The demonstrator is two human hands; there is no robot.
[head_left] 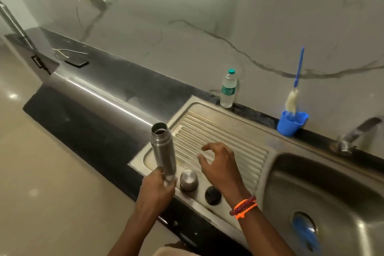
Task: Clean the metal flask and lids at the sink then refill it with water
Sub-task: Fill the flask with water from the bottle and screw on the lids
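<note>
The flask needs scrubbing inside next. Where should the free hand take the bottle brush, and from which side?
Grip the blue handle of the bottle brush from above. It leans against the wall with its bristle end down in the blue cup; the right hand is free.

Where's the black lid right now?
The black lid lies on the near rim of the drainboard, right of the steel cap and under the right wrist.
</note>
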